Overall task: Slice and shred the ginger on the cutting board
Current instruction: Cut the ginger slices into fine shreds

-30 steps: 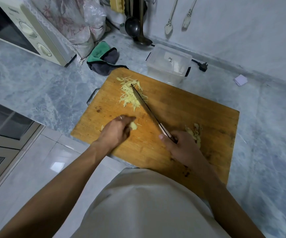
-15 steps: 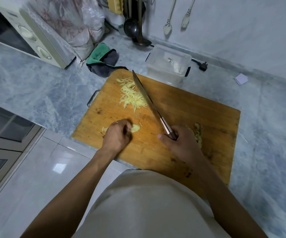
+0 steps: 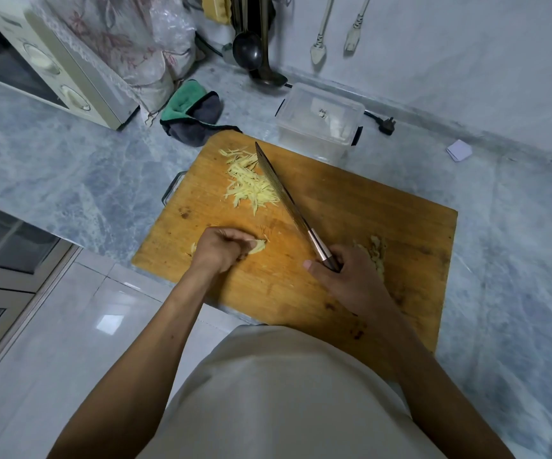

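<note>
the wooden cutting board (image 3: 350, 226) lies on the marble tabletop (image 3: 69, 167) and serves as the landmark here. near the board's front-left edge the left hand (image 3: 220, 248) curls its fingers over a small stack of ginger slices (image 3: 257, 247), pinning them flat with the tips tucked back, likely so the stack stays together and the fingers keep clear of the edge. the right hand (image 3: 347, 276) is wrapped tightly around the handle of a long kitchen knife (image 3: 288, 207), thumb along the side for control; the blade runs diagonally toward the board's far-left corner, its tip beside the pile of shredded ginger (image 3: 250, 183), which sits at that far end, probably pushed there to leave working room. whether the blade touches the board cannot be told. just beyond the right hand, toward the board's right side, lies a lump of ginger scraps or peel (image 3: 376, 248), partly hidden. a clear plastic container (image 3: 321, 120) stands just past the board's far edge. the held slices look like the next to be shredded.
</note>
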Demonstrator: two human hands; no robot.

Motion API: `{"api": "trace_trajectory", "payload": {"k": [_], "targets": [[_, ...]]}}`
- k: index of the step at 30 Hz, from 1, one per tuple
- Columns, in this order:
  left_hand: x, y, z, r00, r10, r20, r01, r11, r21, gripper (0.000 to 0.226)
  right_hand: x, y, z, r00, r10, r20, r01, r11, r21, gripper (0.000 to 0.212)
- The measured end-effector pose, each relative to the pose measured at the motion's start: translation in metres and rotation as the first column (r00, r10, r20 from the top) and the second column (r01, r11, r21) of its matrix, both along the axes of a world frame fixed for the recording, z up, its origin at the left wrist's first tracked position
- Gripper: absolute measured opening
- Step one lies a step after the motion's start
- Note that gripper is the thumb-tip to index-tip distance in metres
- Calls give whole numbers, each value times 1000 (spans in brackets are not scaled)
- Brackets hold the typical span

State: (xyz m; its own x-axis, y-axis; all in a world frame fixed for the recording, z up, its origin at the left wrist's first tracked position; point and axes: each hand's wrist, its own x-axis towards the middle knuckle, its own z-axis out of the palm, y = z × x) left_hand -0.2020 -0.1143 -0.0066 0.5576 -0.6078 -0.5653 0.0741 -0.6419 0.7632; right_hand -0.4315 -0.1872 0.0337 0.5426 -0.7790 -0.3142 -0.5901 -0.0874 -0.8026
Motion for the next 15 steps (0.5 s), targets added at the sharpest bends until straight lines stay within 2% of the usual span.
{"api": "trace_trajectory", "payload": {"k": [2,4,8,13,15], "targets": [[0,-6,2,998,-60,36,59,998,23,8,0,-1,-1,1000,1,-3,-1,1000,-7,41],[0,-9,1,981,-130,141,121,990,71,9,0,-2,-1,1000,4,-4,-4,1000,-13,41],[2,-6,-2,886,-269,378,216,960,176,15,0,-3,0,1000,5,6,-5,1000,-8,39],[-3,4,-5,891,-192,412,184,981,61,12,-1,-4,1,1000,-12,4,12,1000,2,37],[-3,7,-5,860,-208,465,200,978,68,16,-1,-5,1,1000,-21,-10,21,1000,3,38]]}}
